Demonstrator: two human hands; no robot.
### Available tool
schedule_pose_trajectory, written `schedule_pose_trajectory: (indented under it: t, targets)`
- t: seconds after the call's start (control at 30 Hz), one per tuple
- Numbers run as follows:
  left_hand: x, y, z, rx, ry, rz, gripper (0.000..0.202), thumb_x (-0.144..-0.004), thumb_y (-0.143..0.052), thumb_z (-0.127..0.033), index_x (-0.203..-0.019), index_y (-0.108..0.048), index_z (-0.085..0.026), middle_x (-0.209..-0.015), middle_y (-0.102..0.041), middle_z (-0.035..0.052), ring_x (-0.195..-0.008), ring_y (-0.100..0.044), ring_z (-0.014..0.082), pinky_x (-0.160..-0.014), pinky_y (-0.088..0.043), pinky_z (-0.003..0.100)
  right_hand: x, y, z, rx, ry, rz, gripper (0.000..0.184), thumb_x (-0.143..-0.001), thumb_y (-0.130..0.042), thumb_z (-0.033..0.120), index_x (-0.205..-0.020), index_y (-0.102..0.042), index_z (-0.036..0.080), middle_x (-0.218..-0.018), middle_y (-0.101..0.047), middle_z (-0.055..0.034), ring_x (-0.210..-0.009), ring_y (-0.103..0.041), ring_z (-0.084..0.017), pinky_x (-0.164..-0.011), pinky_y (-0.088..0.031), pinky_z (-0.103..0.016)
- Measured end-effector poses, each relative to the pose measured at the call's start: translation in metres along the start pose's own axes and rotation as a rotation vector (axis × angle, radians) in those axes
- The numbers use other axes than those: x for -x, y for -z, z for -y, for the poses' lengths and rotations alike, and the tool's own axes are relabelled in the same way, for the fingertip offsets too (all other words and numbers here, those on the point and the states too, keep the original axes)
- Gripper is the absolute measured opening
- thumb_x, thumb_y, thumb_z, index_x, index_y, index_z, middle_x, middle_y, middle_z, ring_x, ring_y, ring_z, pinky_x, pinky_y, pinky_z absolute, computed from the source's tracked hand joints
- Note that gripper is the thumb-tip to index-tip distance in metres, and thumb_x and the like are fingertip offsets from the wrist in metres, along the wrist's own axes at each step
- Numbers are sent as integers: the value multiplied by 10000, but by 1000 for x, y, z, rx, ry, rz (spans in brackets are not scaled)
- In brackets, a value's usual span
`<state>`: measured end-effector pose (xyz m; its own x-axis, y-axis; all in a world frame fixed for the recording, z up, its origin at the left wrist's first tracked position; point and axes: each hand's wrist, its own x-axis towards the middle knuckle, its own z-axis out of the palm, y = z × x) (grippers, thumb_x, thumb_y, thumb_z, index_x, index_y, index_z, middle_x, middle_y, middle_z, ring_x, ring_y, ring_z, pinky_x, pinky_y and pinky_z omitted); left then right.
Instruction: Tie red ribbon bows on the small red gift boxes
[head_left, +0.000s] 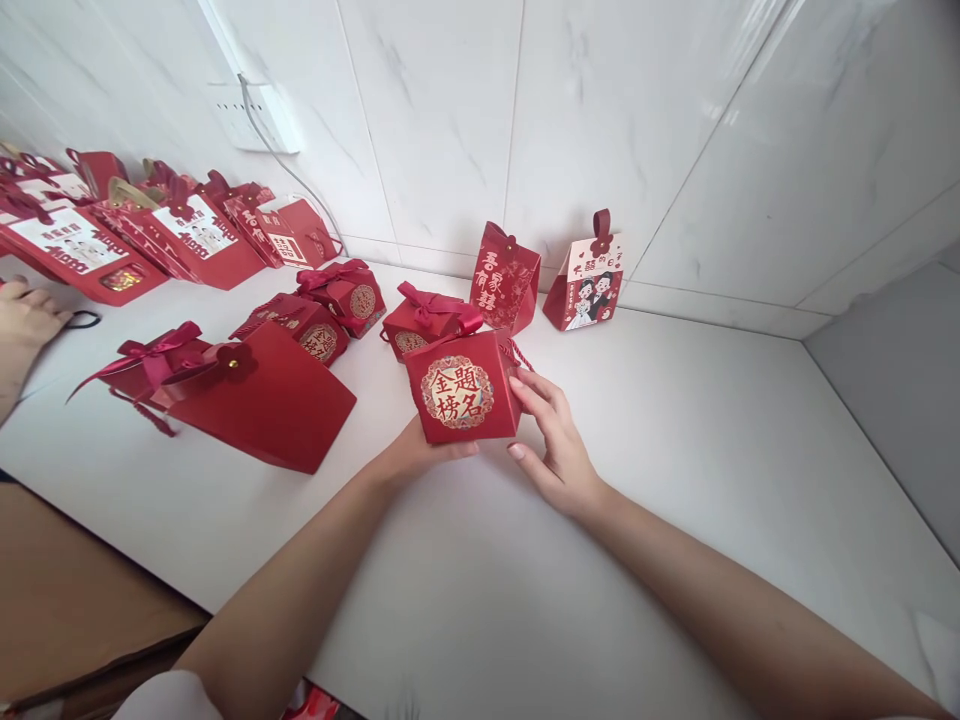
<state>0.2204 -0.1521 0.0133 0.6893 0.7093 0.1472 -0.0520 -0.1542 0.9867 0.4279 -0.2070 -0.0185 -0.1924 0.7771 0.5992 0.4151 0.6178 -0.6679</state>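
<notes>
A red gift box [466,395] with a round gold label bearing red characters is held up above the white table, its label side towards me. My left hand [431,450] supports it from below and behind on the left; most of its fingers are hidden by the box. Against the box's right side rest the fingers of my right hand [551,440], with the thumb near the lower corner. Right behind stands another red box [427,318] with a ribbon bow. Farther back are a red triangular box [506,280] and a box with a couple printed on it [589,285].
To the left lie a large red box [262,400] and small bow-tied boxes [352,297]. Several red gift boxes [195,240] line the tiled wall below a socket [255,118] with a cable. Another person's hand [30,315] is at the left edge, above a cardboard box [82,600].
</notes>
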Motion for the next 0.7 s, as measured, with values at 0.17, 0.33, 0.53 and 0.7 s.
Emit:
schedule_pose_trajectory:
  t: [0.17,0.33,0.53,0.7]
  targets:
    - [3,4,4,45,-13,-5,657,-809,-662,-510,-1397,-497,-268,-1487,-451,84,-1403,-348,366,-1154,-290,522,1,0,-6,-218,-61,16,600,-940,-477,537,-1472,-297,327,-1555,-225,-86,-1431,-239,-312,-1027,-455,-506]
    - [2,4,2,113,12,59,796,-749,-687,-589,-1418,-468,-218,-1492,-435,123,-1393,-353,391,-1138,-316,521,2,-1,-7,-319,-108,40,635,-934,-495,539,-1479,-245,332,-1505,-295,-92,-1330,-409,-300,-989,-485,-483]
    - [0,6,12,42,4,-19,715,-784,-679,-535,-1379,-487,-189,-1452,-477,139,-1347,-424,376,-1092,-386,473,1,-1,-8,-385,-209,74,611,-957,-459,523,-1479,-219,316,-1527,-274,-96,-1203,-519,-272,-970,-497,-472]
    - [-1,7,17,-27,46,-81,689,-766,-725,-454,-1345,-490,-164,-1475,-444,136,-1374,-383,360,-1126,-340,480,0,-1,-9,-404,-259,76,572,-971,-442,503,-1466,-231,311,-1521,-305,-92,-1161,-541,-258,-940,-516,-447]
